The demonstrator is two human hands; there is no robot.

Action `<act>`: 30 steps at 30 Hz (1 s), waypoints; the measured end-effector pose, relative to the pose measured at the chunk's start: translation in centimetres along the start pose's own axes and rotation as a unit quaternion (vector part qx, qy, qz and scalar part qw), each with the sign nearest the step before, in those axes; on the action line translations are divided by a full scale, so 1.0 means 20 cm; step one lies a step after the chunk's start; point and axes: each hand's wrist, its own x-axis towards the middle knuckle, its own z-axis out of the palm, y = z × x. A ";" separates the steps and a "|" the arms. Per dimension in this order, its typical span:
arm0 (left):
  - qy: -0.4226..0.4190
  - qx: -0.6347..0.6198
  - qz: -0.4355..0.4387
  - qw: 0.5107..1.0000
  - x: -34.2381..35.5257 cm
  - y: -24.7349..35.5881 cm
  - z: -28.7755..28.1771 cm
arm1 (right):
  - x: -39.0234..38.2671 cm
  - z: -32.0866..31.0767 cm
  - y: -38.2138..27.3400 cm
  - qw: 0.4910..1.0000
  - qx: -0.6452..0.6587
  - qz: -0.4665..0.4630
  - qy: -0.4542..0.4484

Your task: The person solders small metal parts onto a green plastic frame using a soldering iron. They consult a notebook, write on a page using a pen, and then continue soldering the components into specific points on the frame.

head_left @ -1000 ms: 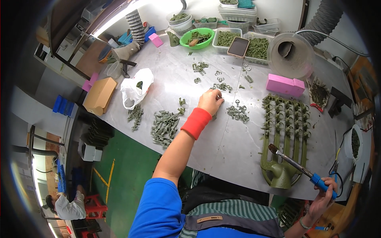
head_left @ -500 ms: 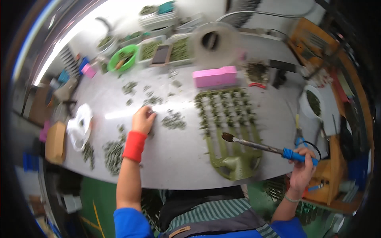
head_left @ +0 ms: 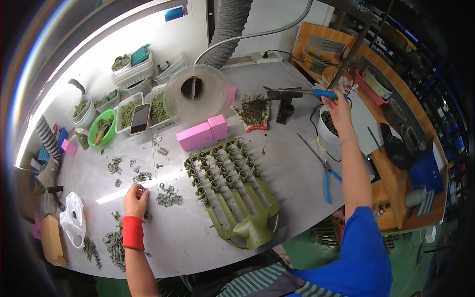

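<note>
My right hand (head_left: 337, 110) is closed around the blue handle of a soldering iron (head_left: 322, 92) at the far right. The iron's metal shaft points left, along the top of a black stand (head_left: 287, 101); whether it rests there I cannot tell. My left hand (head_left: 134, 199), with a red wristband (head_left: 132, 232), is low over the table at the left, fingers pinched together. What they hold, if anything, is hidden. Small grey-green parts (head_left: 169, 196) lie just right of it, and a larger heap (head_left: 115, 247) is nearer me. A green branched tree (head_left: 257, 227) carrying rows of small rings lies mid-table.
Pink blocks (head_left: 195, 136) stand behind the tree, beside a dirty cloth (head_left: 253, 112). A round translucent tub (head_left: 170, 99), a phone (head_left: 140, 119) and a green bowl (head_left: 94, 129) stand farther back. Blue-handled pliers (head_left: 327, 183) lie at the right. A white plastic bag (head_left: 74, 218) sits at the left.
My right hand has carried the soldering iron from the front right, above the tree, away to the black stand at the back right. My left hand stays pinched near the small parts. The view has shifted.
</note>
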 end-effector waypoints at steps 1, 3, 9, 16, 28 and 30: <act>0.000 0.008 -0.007 1.000 0.00 0.00 0.00 | 0.06 0.00 0.02 0.999 -0.018 0.042 0.008; 0.000 0.006 -0.008 1.000 -0.01 0.00 0.00 | 0.14 0.00 0.07 0.996 -0.036 0.086 0.013; -0.018 0.010 -0.001 1.000 0.00 0.00 0.00 | 0.24 0.01 0.17 0.984 -0.016 0.174 0.020; -0.004 0.029 0.017 0.999 0.01 -0.01 0.00 | -0.24 -0.07 -0.02 0.897 -0.431 -0.029 -0.090; -0.013 0.019 0.016 1.000 -0.02 0.09 -0.02 | -1.13 -0.53 -0.04 0.597 -0.786 0.018 -0.161; -0.008 0.019 0.003 1.000 -0.02 0.08 -0.03 | -1.10 -0.48 -0.04 0.592 -0.795 0.021 -0.131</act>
